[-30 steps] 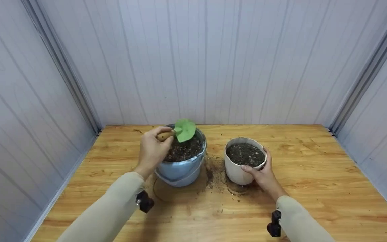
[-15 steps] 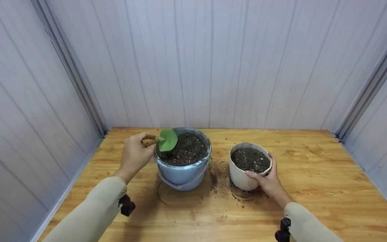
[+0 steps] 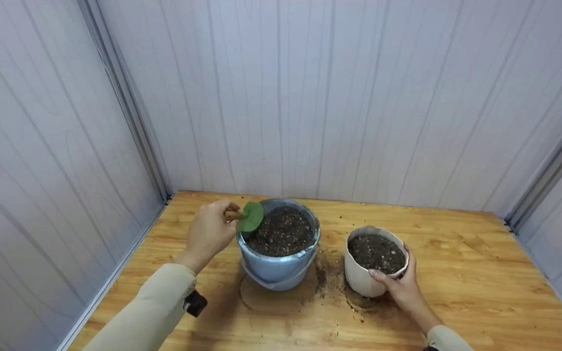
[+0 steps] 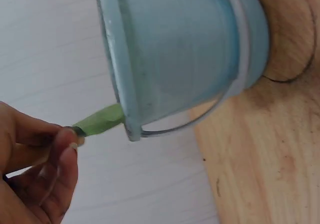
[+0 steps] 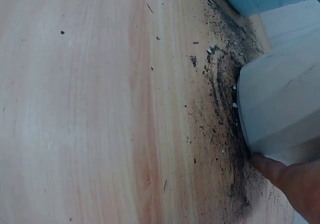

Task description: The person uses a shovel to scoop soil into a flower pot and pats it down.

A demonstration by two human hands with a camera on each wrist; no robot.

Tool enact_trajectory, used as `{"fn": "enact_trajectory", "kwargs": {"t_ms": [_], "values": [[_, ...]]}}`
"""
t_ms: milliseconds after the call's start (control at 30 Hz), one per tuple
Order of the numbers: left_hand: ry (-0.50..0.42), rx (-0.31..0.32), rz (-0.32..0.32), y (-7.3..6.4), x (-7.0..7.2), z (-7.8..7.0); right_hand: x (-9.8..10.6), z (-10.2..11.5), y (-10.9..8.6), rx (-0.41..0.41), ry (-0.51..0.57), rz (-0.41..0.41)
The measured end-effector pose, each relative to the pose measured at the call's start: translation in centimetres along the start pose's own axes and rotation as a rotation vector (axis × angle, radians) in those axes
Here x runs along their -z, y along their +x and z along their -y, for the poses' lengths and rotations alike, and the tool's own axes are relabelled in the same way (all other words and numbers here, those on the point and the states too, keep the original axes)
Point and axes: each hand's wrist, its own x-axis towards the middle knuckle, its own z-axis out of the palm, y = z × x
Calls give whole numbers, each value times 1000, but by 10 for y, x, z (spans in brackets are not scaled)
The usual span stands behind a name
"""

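My left hand [image 3: 210, 233] grips the wooden handle of a small green garden trowel [image 3: 251, 217] at the left rim of a blue bucket [image 3: 276, 267]. Dark soil fills the bucket to a little below its rim. In the left wrist view the trowel's green blade [image 4: 103, 118] reaches to the bucket's edge, its tip hidden behind the rim. To the right stands a white flower pot [image 3: 361, 279], also full of dark soil. My right hand [image 3: 402, 287] holds that pot's right side, thumb over the near rim and fingers round the far side.
Spilled soil [image 3: 330, 273] lies on the wooden table [image 3: 461, 287] between bucket and pot and around the pot's base. The bucket's pale handle [image 3: 275, 285] hangs down its front. Panelled walls [image 3: 281, 97] close off the back and both sides.
My left hand has drawn the trowel left, from above the bucket's soil to its left rim. The head view has shifted. The right hand keeps its hold on the pot.
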Motion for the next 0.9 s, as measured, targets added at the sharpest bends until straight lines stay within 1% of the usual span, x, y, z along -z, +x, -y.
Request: {"fn": "enact_trajectory", "kwargs": {"t_ms": [100,267,433,533,700,800,900], "values": [[51,-15,12,2,1,-7,-2,-1,2,1,18,2],[84,-45,25,1,-5,-17,-1,1,2,-13,29,-22],[91,-10,7,-8,-14,-21,-3,1,-1,-33,43,-26],[88,2,-24,-12,-19,-23,-3,-1,-4,-30,59,-28],[86,3,-92,-13,-25,-23,-4,-1,-1,-24,72,-26],[113,23,-126,-14,-29,-23,-4,0,-1,-32,69,-24],[165,58,-135,-13,-34,-26,-2,2,-1,-41,60,-36]]}}
